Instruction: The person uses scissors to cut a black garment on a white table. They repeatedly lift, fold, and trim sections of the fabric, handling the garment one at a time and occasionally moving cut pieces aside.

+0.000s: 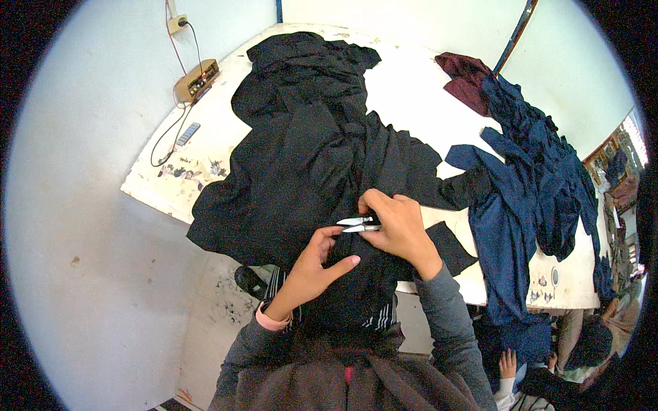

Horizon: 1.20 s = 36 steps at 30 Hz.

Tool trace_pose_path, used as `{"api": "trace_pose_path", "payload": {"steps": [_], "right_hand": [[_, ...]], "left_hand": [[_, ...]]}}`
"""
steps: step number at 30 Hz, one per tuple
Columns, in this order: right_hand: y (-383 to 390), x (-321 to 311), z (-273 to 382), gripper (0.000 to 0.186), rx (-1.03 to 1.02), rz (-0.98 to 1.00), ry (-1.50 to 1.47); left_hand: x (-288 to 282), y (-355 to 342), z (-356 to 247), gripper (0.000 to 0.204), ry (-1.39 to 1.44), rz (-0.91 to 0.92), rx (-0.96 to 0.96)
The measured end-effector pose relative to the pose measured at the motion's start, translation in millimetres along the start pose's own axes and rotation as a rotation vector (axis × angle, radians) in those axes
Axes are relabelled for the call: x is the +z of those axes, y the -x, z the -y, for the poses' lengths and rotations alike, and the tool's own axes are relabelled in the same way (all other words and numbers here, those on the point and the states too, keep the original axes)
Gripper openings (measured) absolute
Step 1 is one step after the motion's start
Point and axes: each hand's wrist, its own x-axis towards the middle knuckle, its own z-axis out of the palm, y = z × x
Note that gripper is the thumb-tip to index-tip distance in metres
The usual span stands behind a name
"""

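Observation:
A big heap of black cloth (pixel 295 151) spreads over the white table and hangs down over its near edge. My right hand (pixel 401 229) is closed round a pair of small metal thread snips (pixel 356 225), whose two blades stand apart and point left. Just left of the blade tips is my left hand (pixel 305 274), resting at the black cloth with its thumb stretched out and apart from the bent fingers. Any cloth tucked behind those fingers is hidden.
Dark blue garments (pixel 507 205) lie along the right side of the table (pixel 404 82), with a maroon cloth (pixel 466 82) behind them. A brown box with wires (pixel 195 81) and a remote control (pixel 187 134) are at the left. Another person's hand (pixel 508 364) shows at lower right.

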Motion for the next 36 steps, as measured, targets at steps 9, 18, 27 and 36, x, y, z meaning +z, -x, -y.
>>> {"api": "trace_pose_path", "payload": {"steps": [9,18,27,36], "right_hand": [[1,-38,23,0.034,-0.003,0.581,-0.673],[4,-132,-14,0.042,0.312,0.271,-0.697],[40,-211,-68,0.047,0.511,-0.008,-0.437],[117,-256,-134,0.045,0.537,-0.151,-0.363]], "left_hand": [[-41,23,-45,0.060,0.078,0.152,0.101],[-140,53,-47,0.071,-0.079,0.067,0.193],[-212,70,-18,0.080,0.015,-0.265,0.321],[-262,70,26,0.061,0.116,-0.677,0.435]]}}
